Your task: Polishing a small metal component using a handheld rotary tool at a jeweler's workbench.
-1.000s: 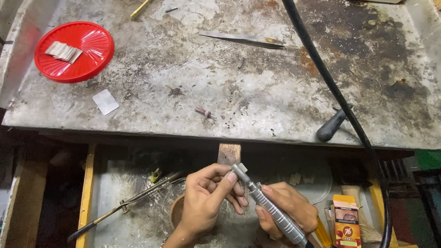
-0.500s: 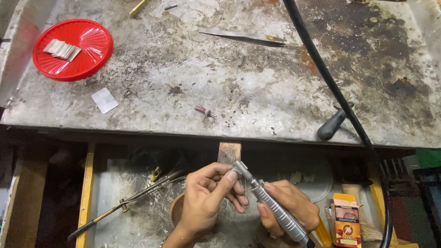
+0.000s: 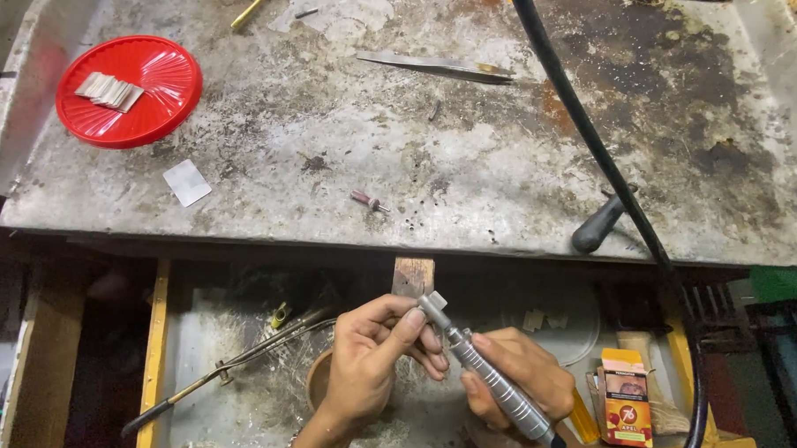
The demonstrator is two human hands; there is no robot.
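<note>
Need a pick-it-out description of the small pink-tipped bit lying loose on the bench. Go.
Start at the grey, stained metal bench top. Near its front edge, about midway across, above the wooden peg where the hands work, lies the small bit. It is a short pin with a pink cylindrical head, unlike the flat white square to its left.

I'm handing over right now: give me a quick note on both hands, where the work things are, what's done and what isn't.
Right hand: gripping the grey rotary handpiece, tip up by the wooden bench peg.
Left hand: fingertips pinched at the tool tip, apparently on a small piece; too small to tell.
Red lid on the metal bench top holds a row of small silver pieces; one more piece lies loose beside it.
Done or left: cannot tell which pieces are worked.
</note>
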